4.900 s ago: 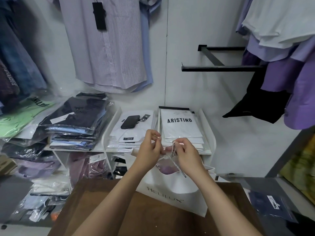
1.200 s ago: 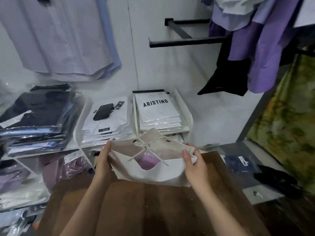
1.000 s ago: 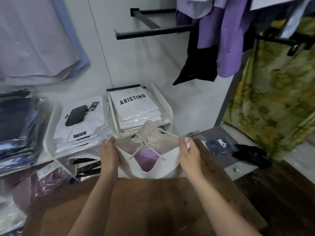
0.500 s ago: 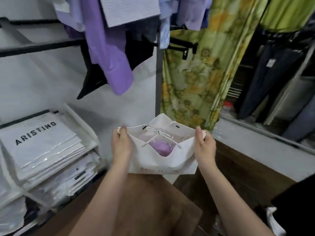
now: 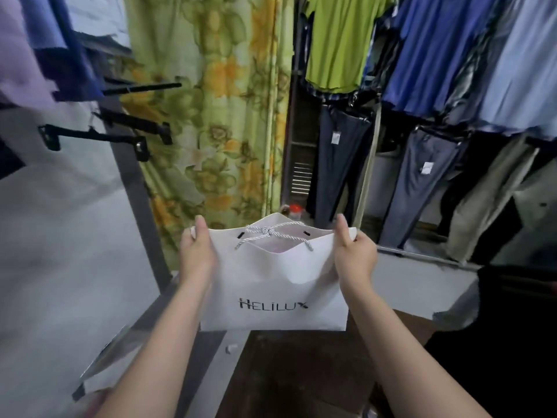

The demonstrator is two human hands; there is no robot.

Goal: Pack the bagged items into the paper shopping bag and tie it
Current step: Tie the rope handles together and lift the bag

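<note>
A white paper shopping bag (image 5: pixel 271 285) printed "HELILUX" hangs upright in the air in front of me. My left hand (image 5: pixel 196 251) grips its left top corner and my right hand (image 5: pixel 354 251) grips its right top corner. A grey-white twisted cord (image 5: pixel 266 232) is knotted across the bag's mouth, with two loose ends falling over the front. Something pale pink (image 5: pixel 275 247) shows faintly inside the opening; the rest of the contents are hidden.
A green floral curtain (image 5: pixel 217 116) hangs straight ahead. Trousers (image 5: pixel 340 164) and blue shirts (image 5: pixel 452 55) hang on rails to the right. A dark post (image 5: pixel 135 188) with black hooks stands at left. A brown wooden surface (image 5: pixel 301 372) lies below the bag.
I have turned to the right with the bag held in both hands; the shelves of packed shirts have left the view. The bag is now upright, with its printed front facing me.
</note>
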